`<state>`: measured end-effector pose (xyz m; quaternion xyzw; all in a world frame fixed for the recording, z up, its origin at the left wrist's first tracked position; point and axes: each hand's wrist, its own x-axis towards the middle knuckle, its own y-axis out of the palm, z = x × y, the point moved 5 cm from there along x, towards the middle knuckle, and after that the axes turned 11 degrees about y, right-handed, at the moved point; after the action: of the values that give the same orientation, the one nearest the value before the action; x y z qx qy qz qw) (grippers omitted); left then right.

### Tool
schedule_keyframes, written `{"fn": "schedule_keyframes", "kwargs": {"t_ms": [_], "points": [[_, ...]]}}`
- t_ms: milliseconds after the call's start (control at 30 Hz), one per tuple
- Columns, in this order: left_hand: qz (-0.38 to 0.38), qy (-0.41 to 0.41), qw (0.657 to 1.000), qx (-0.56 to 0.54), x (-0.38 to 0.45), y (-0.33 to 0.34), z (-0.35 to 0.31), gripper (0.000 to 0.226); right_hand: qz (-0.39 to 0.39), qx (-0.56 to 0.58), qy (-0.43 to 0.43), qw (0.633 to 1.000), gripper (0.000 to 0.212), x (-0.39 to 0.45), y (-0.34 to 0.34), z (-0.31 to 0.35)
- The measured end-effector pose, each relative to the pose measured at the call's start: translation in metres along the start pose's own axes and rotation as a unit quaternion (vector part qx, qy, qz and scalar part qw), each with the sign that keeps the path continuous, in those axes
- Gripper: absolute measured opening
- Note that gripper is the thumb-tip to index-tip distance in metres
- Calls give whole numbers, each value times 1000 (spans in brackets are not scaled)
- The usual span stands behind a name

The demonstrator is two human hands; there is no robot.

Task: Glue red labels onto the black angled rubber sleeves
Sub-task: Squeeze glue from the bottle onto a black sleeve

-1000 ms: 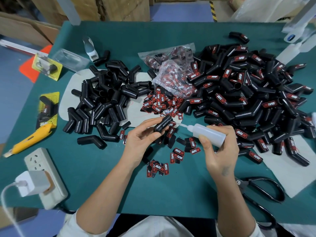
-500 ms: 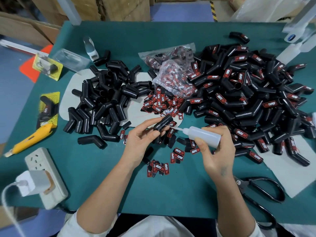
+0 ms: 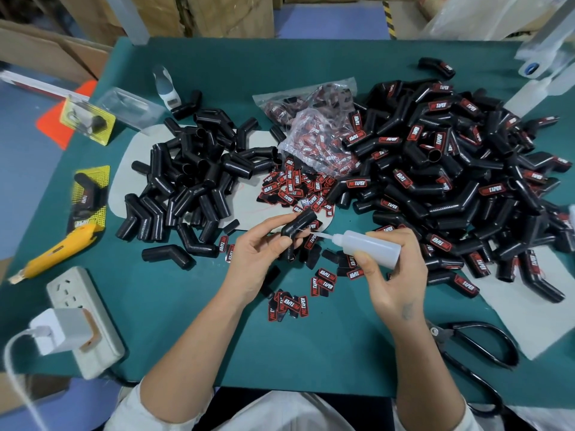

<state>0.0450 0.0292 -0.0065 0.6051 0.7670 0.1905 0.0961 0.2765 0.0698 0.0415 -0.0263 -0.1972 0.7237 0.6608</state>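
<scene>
My left hand (image 3: 258, 259) pinches a plain black angled sleeve (image 3: 297, 225) above the green table (image 3: 193, 331). My right hand (image 3: 393, 275) grips a translucent glue bottle (image 3: 367, 247), its thin nozzle tip touching the sleeve's side. Loose red and black labels (image 3: 289, 306) lie scattered below and between my hands, with more labels (image 3: 292, 191) heaped behind the sleeve. A pile of unlabelled sleeves (image 3: 193, 181) lies to the left. A large pile of labelled sleeves (image 3: 451, 181) fills the right.
A clear bag of labels (image 3: 314, 129) sits at the centre back. A yellow utility knife (image 3: 59, 250), a power strip (image 3: 84, 321) with a charger and yellow packaged samples (image 3: 90, 194) line the left edge. Black scissors (image 3: 476, 346) lie at the front right.
My right hand has brought the bottle leftward, so the nozzle now meets the sleeve. My left hand has kept the sleeve nearly still.
</scene>
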Motion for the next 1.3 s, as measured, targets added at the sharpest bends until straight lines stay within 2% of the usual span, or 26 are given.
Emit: {"fn": "schedule_keyframes", "kwargs": {"t_ms": [267, 1300], "points": [[4, 6, 1000, -28, 1, -1, 2, 40, -2, -2, 2, 1000, 24, 0, 0, 0], [-9, -6, 998, -56, -1, 5, -5, 45, -13, -4, 14, 1000, 24, 0, -1, 2]]}}
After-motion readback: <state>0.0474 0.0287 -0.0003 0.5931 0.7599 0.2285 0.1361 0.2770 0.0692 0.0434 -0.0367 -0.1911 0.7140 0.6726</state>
